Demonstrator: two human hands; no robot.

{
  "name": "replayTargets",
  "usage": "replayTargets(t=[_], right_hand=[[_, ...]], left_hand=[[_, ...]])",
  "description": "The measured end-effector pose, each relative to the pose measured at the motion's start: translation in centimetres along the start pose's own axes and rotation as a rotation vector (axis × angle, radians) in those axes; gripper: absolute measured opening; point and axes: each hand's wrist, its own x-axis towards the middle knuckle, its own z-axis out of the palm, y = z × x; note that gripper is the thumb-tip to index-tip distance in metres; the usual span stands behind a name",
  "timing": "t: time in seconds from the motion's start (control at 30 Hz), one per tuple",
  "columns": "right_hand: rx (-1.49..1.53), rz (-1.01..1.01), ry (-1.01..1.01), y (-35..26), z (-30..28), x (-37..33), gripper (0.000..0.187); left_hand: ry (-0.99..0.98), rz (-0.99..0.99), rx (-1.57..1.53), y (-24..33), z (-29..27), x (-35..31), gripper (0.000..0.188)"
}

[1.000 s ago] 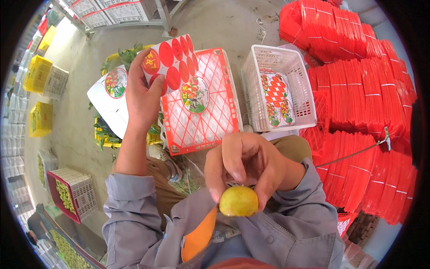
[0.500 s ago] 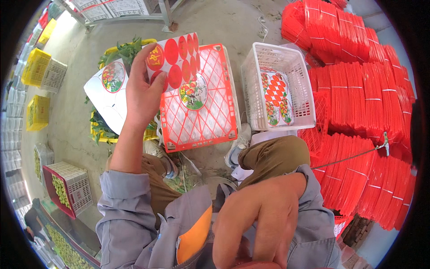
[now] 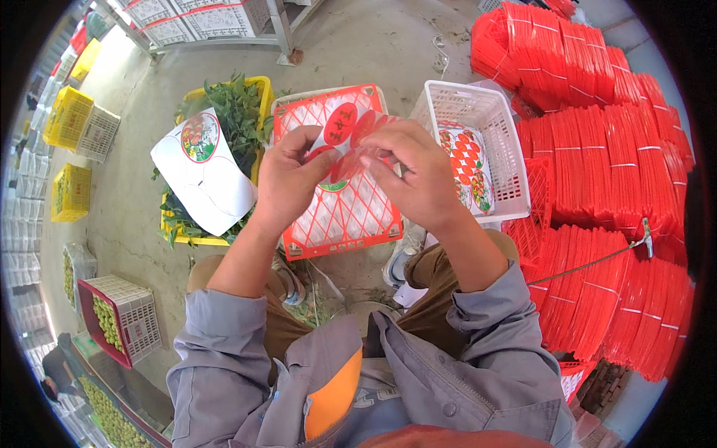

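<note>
My left hand grips a sheet of red round stickers at its lower left edge, thumb on the near face. At the sheet's blurred right side is my right hand, its thumb and fingers drawn together on that edge. Whether a single sticker is between those fingers, I cannot tell. Both hands hover above a crate with a red mesh lid, whose contents look white and wrapped. A round fruit label on the lid shows only its lower part beneath the sheet.
Left of the lidded crate, a yellow crate of green leaves carries a white label sheet. A white basket with more label sheets stands at right, beside tall stacks of red mesh lids. A crate of green fruit lies at lower left.
My right hand has come up from near my lap to the sticker sheet. The sheet has shifted right and nearer, held by my left hand, and now leans over the label on the lid.
</note>
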Motion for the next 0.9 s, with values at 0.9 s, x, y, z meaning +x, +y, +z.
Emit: replayTargets(t=[0.9], right_hand=[[-0.344,-0.371,0.156,1.1,3.5,0.2,0.012]], left_hand=[[0.057,0.296,0.421,0.8,1.1,-2.2,0.013]])
